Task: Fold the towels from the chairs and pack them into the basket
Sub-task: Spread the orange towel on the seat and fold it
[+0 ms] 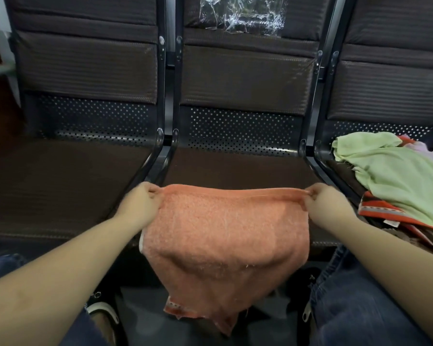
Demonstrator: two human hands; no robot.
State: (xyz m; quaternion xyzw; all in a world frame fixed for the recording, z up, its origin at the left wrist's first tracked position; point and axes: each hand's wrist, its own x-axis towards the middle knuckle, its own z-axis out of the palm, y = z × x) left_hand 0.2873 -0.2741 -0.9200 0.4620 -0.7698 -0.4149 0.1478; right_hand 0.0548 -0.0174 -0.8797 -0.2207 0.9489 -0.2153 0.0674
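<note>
Towel [225,240], orange and fuzzy, hung stretched between my hands over the front edge of the middle chair [240,168], its lower corner drooping toward the floor. My left hand [141,203] and right hand [326,203] each pinched a top corner tight. More towels [395,181], pale green uppermost, lay heaped on the right chair.

The left hand [141,199] and the right hand [326,202] are pinching the two upper corners of an orange towel [223,236], stretching its edge over the front of the middle chair [238,168]. The rest is hanging down between the knees. A green towel [395,176] is lying on the right chair [390,88], covering other cloths.
</note>
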